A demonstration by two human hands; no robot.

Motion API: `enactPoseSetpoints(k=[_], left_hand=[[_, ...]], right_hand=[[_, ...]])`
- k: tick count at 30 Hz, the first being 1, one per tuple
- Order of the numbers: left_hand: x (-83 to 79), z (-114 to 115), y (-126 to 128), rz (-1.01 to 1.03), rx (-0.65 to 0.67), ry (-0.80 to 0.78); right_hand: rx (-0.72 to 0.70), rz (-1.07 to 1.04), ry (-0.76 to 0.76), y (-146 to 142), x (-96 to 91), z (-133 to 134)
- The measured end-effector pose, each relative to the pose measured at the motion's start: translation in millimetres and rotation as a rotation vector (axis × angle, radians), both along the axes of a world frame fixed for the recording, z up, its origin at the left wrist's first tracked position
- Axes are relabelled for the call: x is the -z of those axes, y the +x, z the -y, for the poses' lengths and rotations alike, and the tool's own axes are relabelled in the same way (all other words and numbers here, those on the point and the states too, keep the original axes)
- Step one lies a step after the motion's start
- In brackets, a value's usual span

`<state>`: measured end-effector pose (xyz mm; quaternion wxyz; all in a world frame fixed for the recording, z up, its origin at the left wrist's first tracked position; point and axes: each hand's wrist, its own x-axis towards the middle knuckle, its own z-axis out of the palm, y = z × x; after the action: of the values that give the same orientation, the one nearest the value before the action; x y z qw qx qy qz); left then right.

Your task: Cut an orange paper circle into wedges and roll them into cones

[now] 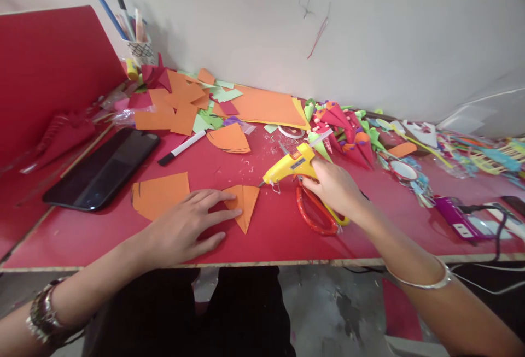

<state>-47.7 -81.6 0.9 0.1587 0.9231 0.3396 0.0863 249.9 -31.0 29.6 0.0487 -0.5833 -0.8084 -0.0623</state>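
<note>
My left hand [186, 226] lies flat with spread fingers on the red table [270, 231], its fingertips pressing a folded orange paper cone [246, 203]. A larger orange paper piece [158, 194] lies just left of that hand. My right hand [334, 186] is wrapped round the handle of a yellow glue gun [289, 165], whose nozzle points left toward the cone. Red-handled scissors [314, 214] lie on the table beneath my right hand.
A black phone [102, 168] and a marker [182, 147] lie at left. Orange and green paper scraps [192, 100], orange sheets [266, 106] and a pen cup [137, 48] stand at the back. Finished paper cones [344, 127] pile right; a purple device [455, 217] with cables sits far right.
</note>
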Motion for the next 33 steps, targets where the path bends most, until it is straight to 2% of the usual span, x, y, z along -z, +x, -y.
enactPoseSetpoints(k=[4,7,10,13,18,23,29,31,33], left_hand=[[-3.5,1,1,0.004,-0.009,-0.014],[-4.2,1,0,-0.005,-0.017,-0.013],[-1.9,2,-1,-0.005,-0.025,-0.005],[0.8,2,-1,-0.011,-0.026,0.003],[1.1,1,-2,-0.011,-0.038,0.026],[-0.2,3,-1,-0.016,-0.047,0.015],[1.2,4,1,0.033,-0.117,0.045],[0.8,1,2,0.033,-0.126,0.029],[0.7,-2,3,0.04,-0.126,0.014]], right_hand=[[0.113,-0.205,0.086,5,-3.5,-2],[0.203,-0.39,0.118,19,-8.9,3],[0.286,-0.51,0.152,46,-7.6,13],[0.368,-0.568,0.187,82,4.1,22],[0.598,-0.527,0.139,139,34.8,28],[0.573,-0.54,0.034,162,53.9,28],[0.524,-0.399,0.052,158,48.2,30],[0.478,-0.219,0.086,152,39.6,38],[0.469,0.076,0.156,143,27.2,50]])
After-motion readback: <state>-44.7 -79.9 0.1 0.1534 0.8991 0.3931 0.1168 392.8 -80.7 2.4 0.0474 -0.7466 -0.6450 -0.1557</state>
